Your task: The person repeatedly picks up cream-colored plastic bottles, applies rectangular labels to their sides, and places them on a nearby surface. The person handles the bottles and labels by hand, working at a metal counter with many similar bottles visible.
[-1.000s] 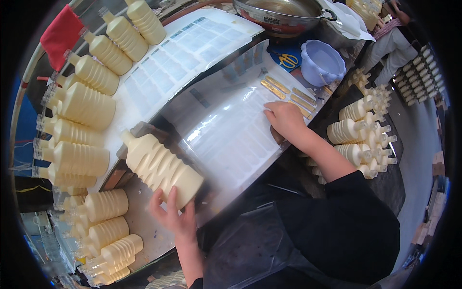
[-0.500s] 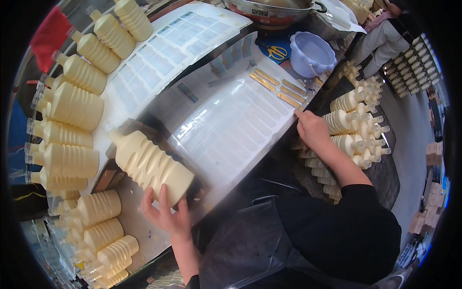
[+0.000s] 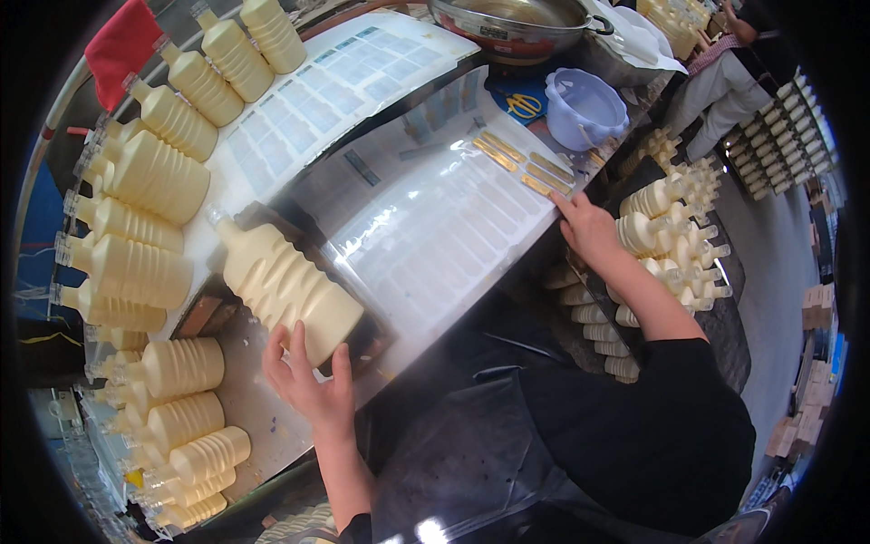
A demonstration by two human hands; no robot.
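A cream plastic bottle with a ribbed body lies tilted in a dark cradle on the bench, its neck pointing up and left. My left hand is open against its base, fingers and thumb spread. At the right edge of a wet, shiny label sheet, my right hand stretches its index finger onto the end of a gold label strip. The strip lies flat; my other right fingers are curled and partly hidden. Several more gold strips lie just beyond it.
Cream bottles line the bench's left side; more bottles are stacked at the right. Past the sheet are yellow-handled scissors, a lavender bucket and a large metal pan. Another person stands at the far right.
My right index finger has moved slightly up and left, from beside the strip's end onto it. My left hand stays at the bottle's base, its thumb now farther from the fingers.
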